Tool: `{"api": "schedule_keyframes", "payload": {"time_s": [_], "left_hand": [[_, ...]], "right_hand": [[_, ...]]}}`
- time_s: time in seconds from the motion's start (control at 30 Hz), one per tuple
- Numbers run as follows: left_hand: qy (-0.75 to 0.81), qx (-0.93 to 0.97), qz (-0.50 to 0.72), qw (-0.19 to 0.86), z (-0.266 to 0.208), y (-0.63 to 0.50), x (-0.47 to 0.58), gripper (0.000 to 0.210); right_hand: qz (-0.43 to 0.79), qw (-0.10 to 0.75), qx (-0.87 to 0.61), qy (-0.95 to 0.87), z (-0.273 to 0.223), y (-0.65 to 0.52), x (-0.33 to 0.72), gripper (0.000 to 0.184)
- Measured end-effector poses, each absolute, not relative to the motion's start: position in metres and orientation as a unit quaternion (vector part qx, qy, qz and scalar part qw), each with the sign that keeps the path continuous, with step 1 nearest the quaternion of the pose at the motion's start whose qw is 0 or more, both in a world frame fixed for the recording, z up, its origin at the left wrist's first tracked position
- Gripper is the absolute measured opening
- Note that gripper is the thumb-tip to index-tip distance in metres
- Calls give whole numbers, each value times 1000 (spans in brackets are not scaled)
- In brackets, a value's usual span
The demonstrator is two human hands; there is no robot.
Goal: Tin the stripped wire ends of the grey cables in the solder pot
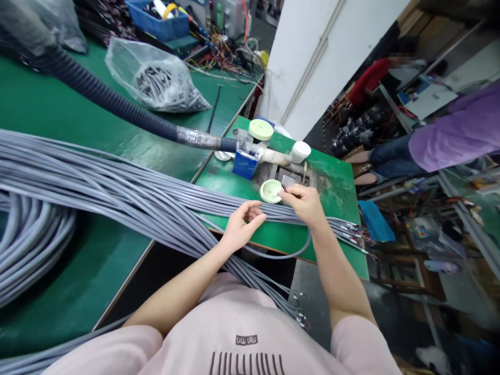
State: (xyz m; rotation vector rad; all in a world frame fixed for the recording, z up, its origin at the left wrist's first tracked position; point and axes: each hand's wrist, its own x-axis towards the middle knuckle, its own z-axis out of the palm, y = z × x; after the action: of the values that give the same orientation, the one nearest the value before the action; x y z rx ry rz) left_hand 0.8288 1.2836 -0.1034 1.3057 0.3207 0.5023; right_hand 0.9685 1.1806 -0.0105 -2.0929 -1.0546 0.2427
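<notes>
My hands: two, one left hand (245, 223) and one right hand (307, 204)
Bent grey cable (281, 257) up to my right hand: one
Other grey cables (117, 182): too many for me to count
Pale green dish (269, 191): one
White tub (300, 151): one
Fat black hose (117, 107): one
Blue block (244, 165): one
See-through bags (156, 78): two
Green worktops (336, 182): two
Other people (461, 125): two I see
</notes>
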Motion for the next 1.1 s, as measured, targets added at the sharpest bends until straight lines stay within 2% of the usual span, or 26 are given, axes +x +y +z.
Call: {"api": "schedule_keyframes", "payload": {"time_s": [0.07,0.13,0.37,0.6,0.7,0.8,0.87,0.97,1.1], "left_hand": [[128,567,217,784,-98,1284,836,36],[116,546,210,802,-94,1283,843,30],[116,490,235,832,-86,1271,852,30],[139,491,117,852,-86,1254,847,30],[94,616,138,770,-88,1258,837,27],[71,773,187,603,-94,1270,828,18],[72,835,176,516,-101,1278,826,13],[60,881,141,447,-112,1281,825,14],[45,900,142,411,-118,1278,826,18]], "right_hand": [[106,386,-811,-426,-8,1179,958,34],[115,389,-805,-432,-6,1178,949,33],[48,408,-806,-426,-7,1170,935,12],[33,372,-822,-430,-14,1177,962,18],[37,315,-851,-420,-22,1186,984,18],[48,216,-876,-429,-31,1196,1000,23],[57,148,-887,-434,-35,1202,1004,24],[70,66,-896,-434,-40,1211,1005,23],[73,-16,-893,-444,-43,1216,1004,24]]}}
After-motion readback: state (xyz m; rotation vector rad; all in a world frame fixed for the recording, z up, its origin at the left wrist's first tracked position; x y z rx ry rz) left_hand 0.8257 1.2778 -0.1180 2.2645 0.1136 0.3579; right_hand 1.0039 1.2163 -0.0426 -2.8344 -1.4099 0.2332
